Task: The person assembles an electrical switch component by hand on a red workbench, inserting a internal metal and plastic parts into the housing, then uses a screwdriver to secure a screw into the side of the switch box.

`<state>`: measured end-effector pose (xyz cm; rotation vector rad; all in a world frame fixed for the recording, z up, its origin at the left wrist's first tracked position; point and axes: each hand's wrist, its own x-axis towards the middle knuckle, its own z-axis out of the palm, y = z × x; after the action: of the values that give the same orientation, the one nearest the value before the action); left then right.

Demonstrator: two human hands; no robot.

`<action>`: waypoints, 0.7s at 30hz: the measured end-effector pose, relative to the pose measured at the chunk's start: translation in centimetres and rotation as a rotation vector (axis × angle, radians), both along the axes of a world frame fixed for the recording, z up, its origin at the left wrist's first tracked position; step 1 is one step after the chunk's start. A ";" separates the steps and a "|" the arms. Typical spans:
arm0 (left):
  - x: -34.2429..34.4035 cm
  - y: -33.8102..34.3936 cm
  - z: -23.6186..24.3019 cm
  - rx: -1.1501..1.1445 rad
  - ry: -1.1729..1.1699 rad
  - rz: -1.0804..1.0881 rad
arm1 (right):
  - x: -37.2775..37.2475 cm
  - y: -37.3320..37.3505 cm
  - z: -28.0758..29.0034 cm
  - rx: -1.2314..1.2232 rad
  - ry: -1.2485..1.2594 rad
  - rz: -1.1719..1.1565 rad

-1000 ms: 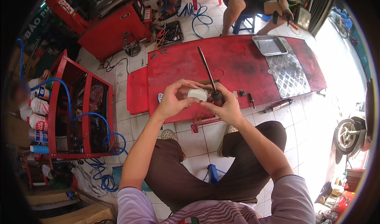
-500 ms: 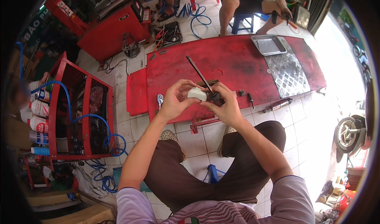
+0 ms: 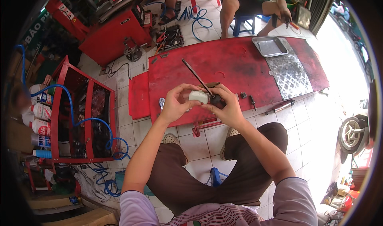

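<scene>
My left hand (image 3: 175,106) is closed around a small, rounded white part (image 3: 198,97) of a kind I cannot make out. Close beside it, my right hand (image 3: 230,111) grips a screwdriver (image 3: 194,74) near its dark handle, with the long metal shaft slanting up and to the left. The fingertips of both hands meet around the white part, above the near edge of a red work table (image 3: 187,80). A brownish object (image 3: 214,84) shows partly behind my right fingers. Left of my left hand, a ratchet wrench (image 3: 161,102) lies on the table.
A metal tray (image 3: 269,46) and a tread-patterned plate (image 3: 294,80) occupy the table's right. Near my right hand are a small dark block (image 3: 243,94) and a rod-like part (image 3: 253,102). A red shelf cart (image 3: 89,118) with a blue hose stands left. Another person (image 3: 247,6) sits opposite.
The screwdriver's tip has tilted slightly left. Both hands keep their grip in nearly the same place, and the view has shifted a little.
</scene>
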<state>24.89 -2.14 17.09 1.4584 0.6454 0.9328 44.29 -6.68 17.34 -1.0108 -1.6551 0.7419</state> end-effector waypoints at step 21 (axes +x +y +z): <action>0.5 -0.6 1.7 -0.033 -0.082 0.010 | -0.6 -0.1 0.1 -0.047 0.089 -0.018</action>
<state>25.43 -2.74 18.76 1.3816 0.6052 0.9805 43.72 -6.75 17.48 -1.0098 -1.5565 0.8054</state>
